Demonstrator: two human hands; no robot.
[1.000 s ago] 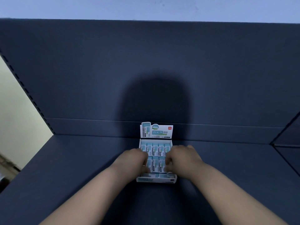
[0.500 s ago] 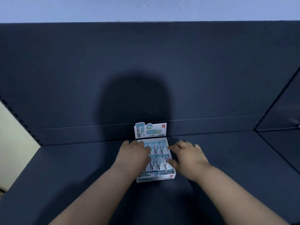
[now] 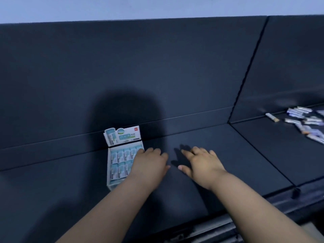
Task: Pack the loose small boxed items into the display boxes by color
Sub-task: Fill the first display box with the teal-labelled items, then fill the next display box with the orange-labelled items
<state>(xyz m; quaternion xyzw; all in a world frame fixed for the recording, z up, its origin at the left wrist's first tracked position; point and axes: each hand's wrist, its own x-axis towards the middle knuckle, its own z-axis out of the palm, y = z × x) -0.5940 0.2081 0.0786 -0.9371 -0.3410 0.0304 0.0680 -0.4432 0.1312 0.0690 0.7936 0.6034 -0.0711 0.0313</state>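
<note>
A white display box (image 3: 109, 172) with a raised printed flap (image 3: 122, 136) stands on the dark shelf, filled with rows of small teal-and-white boxed items (image 3: 121, 161). My left hand (image 3: 149, 164) lies palm down over the box's right side, fingers loosely spread, gripping nothing. Over bare shelf to the right of the box hovers my right hand (image 3: 203, 163), open with fingers apart and clear of the box. Far right on the neighbouring shelf panel lies a scatter of loose purple-and-white small boxed items (image 3: 308, 121).
The dark shelf surface (image 3: 201, 186) has a tall dark back panel (image 3: 157, 76) behind it. A seam (image 3: 263, 155) divides this panel from the right one. The shelf's front edge (image 3: 219, 223) runs below my arms. My shadow falls on the back panel.
The view has swung right, bringing the loose purple items into sight. My right hand left the box and moved right over the shelf. My left hand stays on the box.
</note>
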